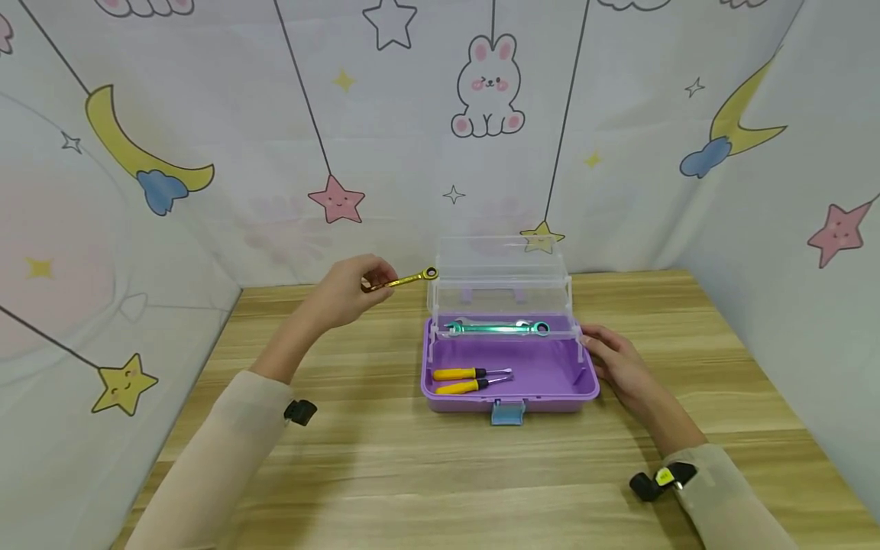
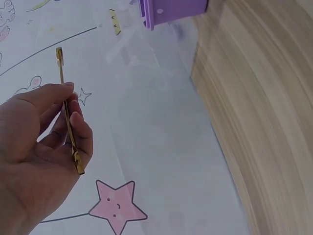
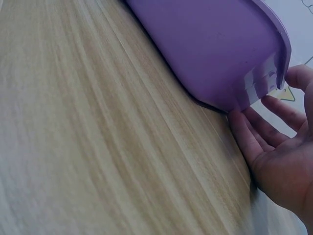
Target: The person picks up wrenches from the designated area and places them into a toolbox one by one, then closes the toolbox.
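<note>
A gold ratchet wrench (image 1: pixel 406 280) is pinched between the thumb and fingers of my left hand (image 1: pixel 354 289), its ring end pointing right toward the toolbox. In the left wrist view the wrench (image 2: pixel 68 117) runs edge-on across the fingers. The purple toolbox (image 1: pixel 509 405) stands open on the table. My right hand (image 1: pixel 622 370) touches its right side, and in the right wrist view the fingertips meet the purple wall (image 3: pixel 210 54) near the corner. A green wrench (image 1: pixel 498 328) lies at the clear tray. Two yellow-handled screwdrivers (image 1: pixel 457 374) lie at the left inside the box.
The toolbox's clear lid (image 1: pixel 502 260) stands raised at the back, close to the patterned cloth wall (image 1: pixel 399 153). A blue latch (image 1: pixel 508 413) hangs at the box front. Wood-grain table (image 1: pixel 385 473) extends around the box. Cloth also closes in both sides.
</note>
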